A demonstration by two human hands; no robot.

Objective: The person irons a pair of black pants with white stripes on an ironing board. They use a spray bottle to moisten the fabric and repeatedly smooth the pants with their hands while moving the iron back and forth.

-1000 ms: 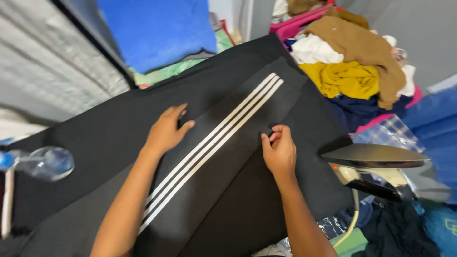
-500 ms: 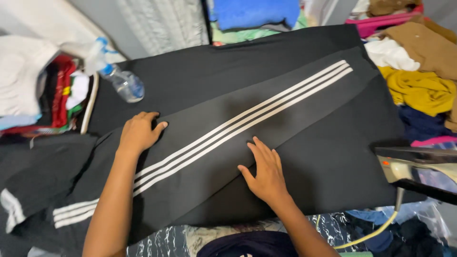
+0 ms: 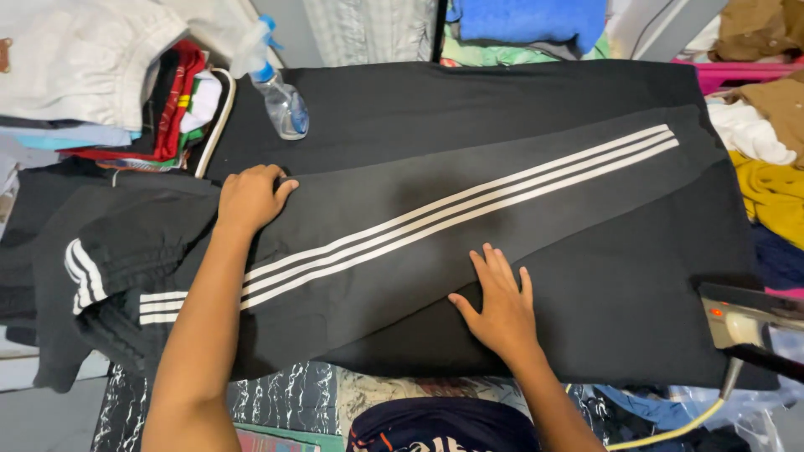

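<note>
Head view looks down on black track trousers (image 3: 502,167) spread flat across a padded counter (image 3: 352,393), whose marbled cover shows at the near edge. One leg lies folded diagonally over the rest, and its three white stripes (image 3: 452,213) give the long axis: they run from low near the left to high at the far right, with the waist end bunched and hanging off the left side. The left hand (image 3: 249,197) rests palm down on the upper edge of that folded leg, fingers curled loosely together over the cloth, pinching nothing. The right hand (image 3: 501,305) lies flat just below the stripes, fingers spread wide and pressing on the fabric. The garment looks soft, light and limp, likely a smooth knit that slides and wrinkles easily, so it would handle best by the hem, waistband or a fold edge rather than mid-panel. A clear spray bottle (image 3: 280,96) lies at the far left beside stacked clothes (image 3: 100,75), an iron (image 3: 745,318) sits at the right edge, and more laundry (image 3: 775,167) is heaped beyond it.
</note>
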